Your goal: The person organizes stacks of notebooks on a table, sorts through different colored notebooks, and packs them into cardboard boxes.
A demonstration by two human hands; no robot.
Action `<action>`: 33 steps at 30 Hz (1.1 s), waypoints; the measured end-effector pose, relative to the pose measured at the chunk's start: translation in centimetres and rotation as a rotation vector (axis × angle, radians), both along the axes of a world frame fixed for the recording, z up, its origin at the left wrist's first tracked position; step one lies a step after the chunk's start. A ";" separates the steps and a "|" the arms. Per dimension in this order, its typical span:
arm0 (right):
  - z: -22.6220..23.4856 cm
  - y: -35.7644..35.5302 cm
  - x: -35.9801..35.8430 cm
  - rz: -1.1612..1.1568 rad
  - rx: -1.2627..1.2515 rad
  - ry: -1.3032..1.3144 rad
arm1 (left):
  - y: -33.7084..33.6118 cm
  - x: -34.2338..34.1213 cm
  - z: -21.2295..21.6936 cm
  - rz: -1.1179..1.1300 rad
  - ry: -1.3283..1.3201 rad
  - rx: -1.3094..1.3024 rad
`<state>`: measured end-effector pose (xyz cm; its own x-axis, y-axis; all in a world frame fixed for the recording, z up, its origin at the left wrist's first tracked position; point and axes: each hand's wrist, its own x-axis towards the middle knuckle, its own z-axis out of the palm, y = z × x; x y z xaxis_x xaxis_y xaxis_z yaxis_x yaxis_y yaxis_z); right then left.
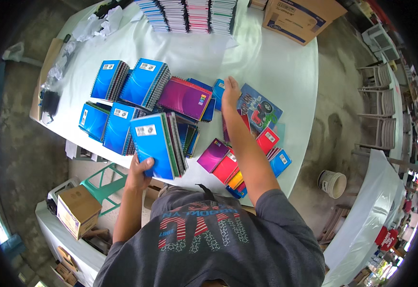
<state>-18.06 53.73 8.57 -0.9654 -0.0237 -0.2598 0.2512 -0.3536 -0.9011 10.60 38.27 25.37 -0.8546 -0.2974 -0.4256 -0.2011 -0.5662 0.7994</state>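
My left hand grips a thick stack of spiral notebooks by its lower left corner, thumb on the blue top cover. Covers of several colours show along the stack's right side. My right hand reaches over the right part of the table, fingers stretched out at the edge of a small blue notebook. Whether it touches that notebook I cannot tell. Beside my right forearm lie a dark picture-cover notebook, a red notebook and a purple notebook.
Blue notebook stacks and a purple-topped stack stand left of centre on the white-covered table. Tall notebook piles and a cardboard box are at the back. A green stool and a bucket flank the table.
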 end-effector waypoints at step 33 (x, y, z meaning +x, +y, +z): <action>7.3 12.4 2.0 -0.010 -0.254 -0.061 | 3.4 3.2 -4.4 -0.177 -0.022 0.694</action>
